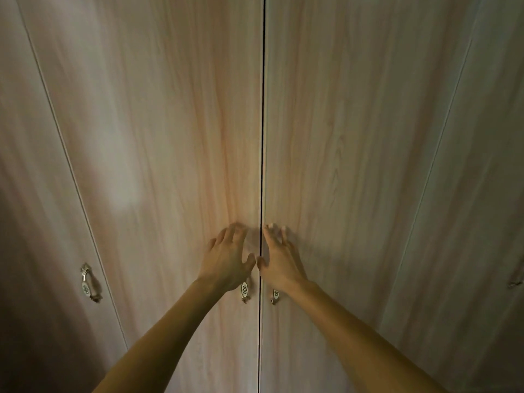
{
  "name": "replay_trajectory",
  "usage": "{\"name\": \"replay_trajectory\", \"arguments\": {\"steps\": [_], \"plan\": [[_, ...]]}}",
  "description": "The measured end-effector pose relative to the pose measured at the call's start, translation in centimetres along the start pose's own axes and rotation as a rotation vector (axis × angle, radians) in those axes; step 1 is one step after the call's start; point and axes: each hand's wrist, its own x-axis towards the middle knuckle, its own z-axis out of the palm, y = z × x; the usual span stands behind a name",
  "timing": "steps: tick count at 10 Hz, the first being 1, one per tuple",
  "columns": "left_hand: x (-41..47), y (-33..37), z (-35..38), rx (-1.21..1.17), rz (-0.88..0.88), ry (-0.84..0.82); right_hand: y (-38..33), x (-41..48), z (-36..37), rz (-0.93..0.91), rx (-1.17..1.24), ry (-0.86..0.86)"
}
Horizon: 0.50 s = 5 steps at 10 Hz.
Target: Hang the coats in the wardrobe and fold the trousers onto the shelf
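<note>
Wardrobe (170, 137) fills the view, wood-grain doors shut, w/ a dark seam (262, 137) down the ctr. Left hand (229, 256) and right hand (279, 259) press flat on the doors either side of the seam, fingers spread, thumbs nearly touching. Left-door handle (244, 292) and right-door handle (275, 295) sit partly hidden behind the wrists. A third handle (90, 282) hangs far left. Oval handle insets carry marks too small to read.

Left hand (226, 259) left of seam (262, 137) (right hand (280, 262) right).

pale wood-grain wardrobe doors (170, 137), brass-coloured handles (90, 283)
</note>
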Motion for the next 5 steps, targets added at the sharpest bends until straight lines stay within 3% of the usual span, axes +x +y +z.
{"name": "replay_trajectory", "arguments": {"steps": [3,5], "plan": [[-0.1,-0.9,0.3,0.011,-0.005,-0.003,0.3,1.3,-0.2,-0.018,-0.041,0.001],[-3.1,-0.7,-0.4,-0.054,0.002,0.029,-0.6,-1.6,-1.6,-0.056,-0.068,0.121]]}}
